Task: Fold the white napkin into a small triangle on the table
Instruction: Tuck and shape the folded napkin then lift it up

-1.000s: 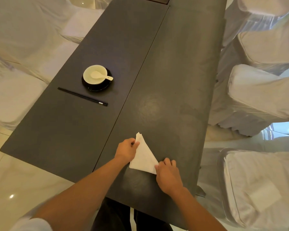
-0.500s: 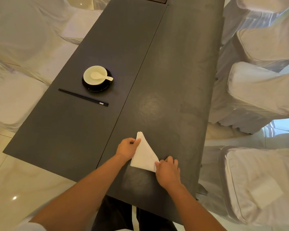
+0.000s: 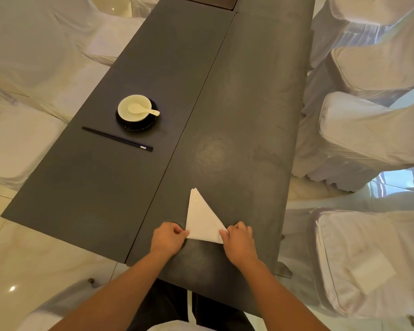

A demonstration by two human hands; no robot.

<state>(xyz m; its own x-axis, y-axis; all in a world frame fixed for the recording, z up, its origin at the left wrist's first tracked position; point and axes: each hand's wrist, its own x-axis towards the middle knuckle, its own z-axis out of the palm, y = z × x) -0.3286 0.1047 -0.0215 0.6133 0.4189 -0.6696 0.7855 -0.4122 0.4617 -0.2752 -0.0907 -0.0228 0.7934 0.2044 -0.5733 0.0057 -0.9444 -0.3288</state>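
One napkin, folded to a triangle, lay flat on the table. Left hand and right hand each pinched a near corner. One bowl, one spoon, chopsticks lay well apart.

The white napkin lay flat near the near edge of the dark table, folded into a triangle, apex pointing away.
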